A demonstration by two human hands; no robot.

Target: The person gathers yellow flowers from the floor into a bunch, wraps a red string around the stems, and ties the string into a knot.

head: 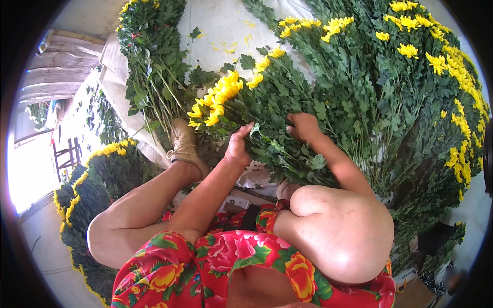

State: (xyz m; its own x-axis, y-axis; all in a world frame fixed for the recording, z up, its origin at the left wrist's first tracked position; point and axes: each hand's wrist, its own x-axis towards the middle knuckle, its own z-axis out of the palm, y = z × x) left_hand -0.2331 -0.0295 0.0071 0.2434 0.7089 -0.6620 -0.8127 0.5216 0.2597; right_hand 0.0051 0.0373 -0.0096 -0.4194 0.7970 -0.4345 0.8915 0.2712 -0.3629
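A leafy bunch of yellow chrysanthemums (275,111) lies slantwise in front of me, its blooms (221,96) towards the upper left. My left hand (238,144) grips the bunch from its near side, just below the blooms, with the thumb on top and the other fingers hidden under leaves. Farther down the stems, my right hand (304,127) curls its fingers into the foliage from the right side. Leaves hide what exactly the right fingertips pinch. The lower stem ends reach towards my bent right knee (342,231).
Large piles of chrysanthemums (369,84) spread along the right. Another bundle (154,61) lies at the upper left, its stems by my shoe (184,142). More flowers (111,181) lie beyond my left knee. Loose petals (231,50) dot the white sheet (215,23).
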